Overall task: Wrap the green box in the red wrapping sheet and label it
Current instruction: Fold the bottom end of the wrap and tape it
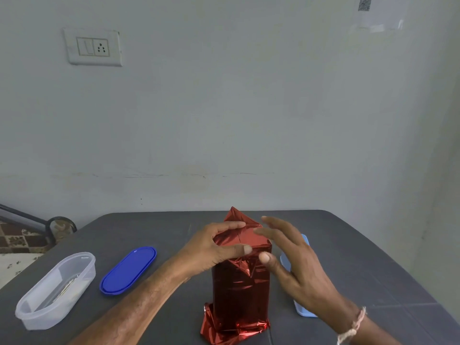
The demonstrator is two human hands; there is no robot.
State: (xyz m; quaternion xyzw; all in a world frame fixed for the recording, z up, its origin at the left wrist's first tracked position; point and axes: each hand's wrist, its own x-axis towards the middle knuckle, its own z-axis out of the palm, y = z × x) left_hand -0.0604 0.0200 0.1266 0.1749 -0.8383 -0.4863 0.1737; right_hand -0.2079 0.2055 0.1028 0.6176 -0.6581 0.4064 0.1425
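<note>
Holding the top folds down falls to the left hand (211, 247) alone: its fingers curl over the top of the red wrapping sheet (240, 290) and its thumb presses the near face, so the foil is pinched between them. The right hand (293, 260) hovers just beside the top right edge with its fingers spread wide, holding nothing. The green box itself is hidden; it stands upright inside the foil on the near middle of the surface (348, 257)

The risks, as I judge them, come from the foil. It looks stiff and springy, and no tape shows on the top flaps, so if the left hand lets go before they are fixed, the far triangular flap could pop up and the folds open. The bundle is tall and narrow and rests on a crumpled wad of foil at its base, so a sideways push from either hand could tip it. Pulling hard at a crease could tear the sheet

The surface is dark grey with rounded far corners. On its left lie a clear oval container (86, 271) and, just beside it, a blue oval lid (128, 270). A pale blue thing (302, 311) lies behind the right hand; what it is I cannot tell. Beyond is a pale wall – a switch plate (93, 47) on the far left and a taped paper with a square code (365, 3) on the far right
</note>
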